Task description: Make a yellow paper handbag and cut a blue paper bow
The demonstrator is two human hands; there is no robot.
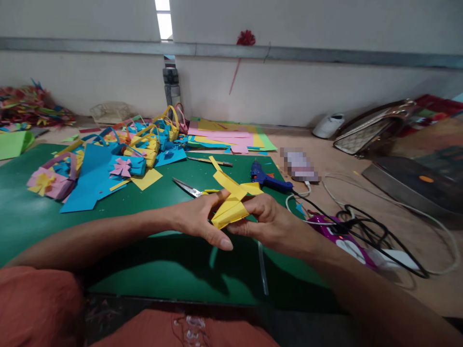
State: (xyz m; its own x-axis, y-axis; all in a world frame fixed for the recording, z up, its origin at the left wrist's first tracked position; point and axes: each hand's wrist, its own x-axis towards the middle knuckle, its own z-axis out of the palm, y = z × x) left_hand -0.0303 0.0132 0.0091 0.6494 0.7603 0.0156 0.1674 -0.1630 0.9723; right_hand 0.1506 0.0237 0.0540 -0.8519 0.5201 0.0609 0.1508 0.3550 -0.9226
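Note:
Over the green mat, a folded yellow paper piece (230, 215) with loose flaps and strips is between my hands. My right hand (269, 220) pinches its lower right side, thumb below and bent fingers above. My left hand (202, 219) cradles it from the left, its fingers partly hidden behind the paper and its thumb stretched out in front, off the paper. Just beyond my left hand lie open scissors (187, 187), their yellow handles partly covered. A blue glue gun (268, 179) rests behind my right hand. Below the hands is a clear glue stick (263, 270).
Several small paper baskets (144, 149) and a blue sheet (90, 176) sit at the left. Coloured paper sheets (231, 135) are stacked at the back. On the right are a phone (300, 165), a purple power strip (343, 241) with tangled cables, and a bag (372, 127).

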